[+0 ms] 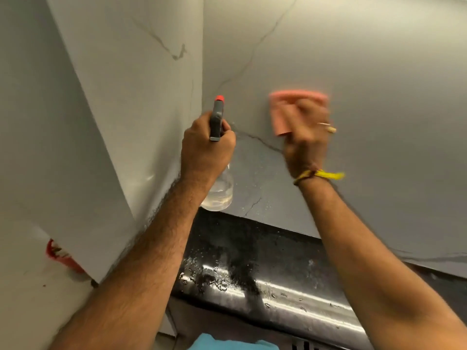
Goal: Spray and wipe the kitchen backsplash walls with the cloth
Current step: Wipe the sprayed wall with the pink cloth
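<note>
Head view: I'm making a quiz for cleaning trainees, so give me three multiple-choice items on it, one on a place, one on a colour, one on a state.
1. Where is the cloth?
A. On the counter
B. Against the wall, under the right hand
C. Over the left forearm

2. What colour is the spray bottle's nozzle tip?
A. Red
B. Blue
C. White

3. How is the black counter?
A. Dry
B. Covered with paper
C. Wet with droplets

Answers:
1 B: the right hand presses the pink cloth to the wall.
2 A: the spray bottle, gripped by the left hand, has a red tip.
3 C: water beads on the counter.
</note>
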